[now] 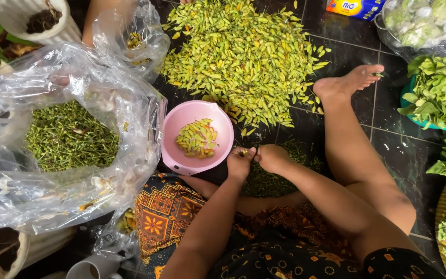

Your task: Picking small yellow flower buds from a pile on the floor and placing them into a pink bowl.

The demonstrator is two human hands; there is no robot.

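Note:
My left hand (239, 163) and my right hand (273, 157) meet just right of a pink bowl (174, 126), fingertips pinched together on a small yellow-green chilli (245, 152). The bowl holds a small heap of stemmed chillies (197, 138). Beyond it on the dark tiled floor lies a large pile of yellow-green chillies (241, 57). Under my hands a scatter of green stems (267, 181) covers the floor. My bare leg and foot (347, 85) stretch out to the right of the pile.
A big clear plastic bag (6, 175) at left holds a mass of green stems (68, 137). A teal basin of leafy greens (434, 93) and more greens sit at right. Another person's arm (99, 20) and a second bag (153, 39) are at top left.

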